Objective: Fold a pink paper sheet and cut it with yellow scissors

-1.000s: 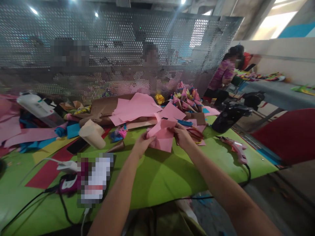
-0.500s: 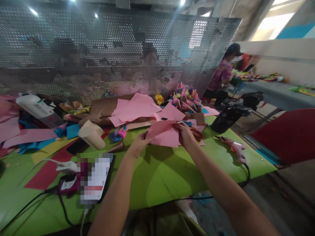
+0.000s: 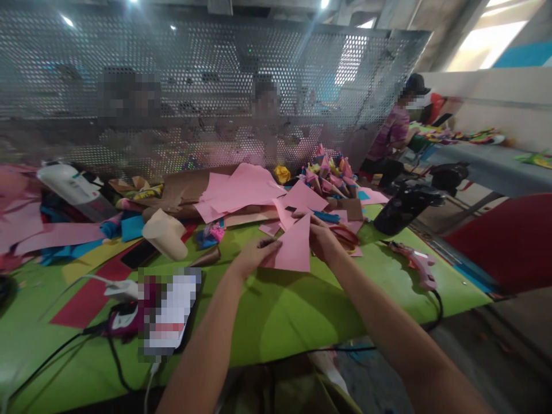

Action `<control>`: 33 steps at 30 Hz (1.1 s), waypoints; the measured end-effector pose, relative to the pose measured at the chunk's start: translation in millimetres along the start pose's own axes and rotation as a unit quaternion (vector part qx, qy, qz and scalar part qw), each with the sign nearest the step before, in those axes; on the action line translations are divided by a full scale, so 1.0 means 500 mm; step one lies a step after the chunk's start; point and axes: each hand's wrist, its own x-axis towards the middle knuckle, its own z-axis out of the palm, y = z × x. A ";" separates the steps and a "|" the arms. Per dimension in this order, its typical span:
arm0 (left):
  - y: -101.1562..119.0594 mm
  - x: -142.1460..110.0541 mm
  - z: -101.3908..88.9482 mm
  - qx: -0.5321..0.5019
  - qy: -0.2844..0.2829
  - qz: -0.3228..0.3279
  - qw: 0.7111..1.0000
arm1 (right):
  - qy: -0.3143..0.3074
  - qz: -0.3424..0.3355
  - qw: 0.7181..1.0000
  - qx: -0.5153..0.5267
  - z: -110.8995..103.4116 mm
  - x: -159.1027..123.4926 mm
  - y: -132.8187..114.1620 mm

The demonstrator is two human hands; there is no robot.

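A sheet of pink paper (image 3: 293, 250) is held between my two hands above the green table (image 3: 276, 322); it looks folded or curled over, with a slanting edge at its upper left. My left hand (image 3: 257, 253) pinches the paper's left side. At its right edge, my right hand (image 3: 321, 236) grips the paper, with some fingers hidden behind it. Just beyond the hands lie more pink sheets (image 3: 241, 190) on brown paper (image 3: 181, 192). Scissors with orange-red handles (image 3: 345, 237) rest right of my right hand.
A pink glue gun (image 3: 416, 264) and a black bottle (image 3: 401, 210) are on the right. Paper cones (image 3: 330, 175) are heaped at the back before a perforated metal screen (image 3: 194, 86). A phone (image 3: 175, 310), power strip (image 3: 125, 319) with cables, and beige roll (image 3: 166, 234) lie left. Another person (image 3: 392, 132) sits far right.
The pink paper has gone from a broad, curved sheet to a narrower shape with a slanting edge. My left hand has moved slightly right and down. The view has shifted a little.
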 end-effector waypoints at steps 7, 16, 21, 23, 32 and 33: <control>0.001 0.011 -0.003 0.029 0.058 0.077 0.995 | -0.032 0.034 0.999 0.000 -0.003 0.005 0.014; 0.011 0.004 -0.011 0.202 0.018 0.062 0.977 | 0.051 -0.005 0.998 -0.021 -0.003 0.006 0.016; -0.001 0.017 -0.023 0.187 0.091 0.078 0.975 | 0.102 -0.086 0.989 -0.064 -0.003 0.009 0.012; -0.003 0.020 -0.026 0.181 0.125 0.094 0.971 | 0.115 -0.106 0.984 -0.090 -0.002 0.008 0.010; -0.004 0.022 -0.024 0.199 0.166 0.148 0.954 | 0.059 -0.067 0.985 -0.147 0.004 0.002 0.013; -0.004 0.022 -0.023 0.209 0.169 0.151 0.951 | 0.066 -0.077 0.983 -0.154 0.004 0.002 0.014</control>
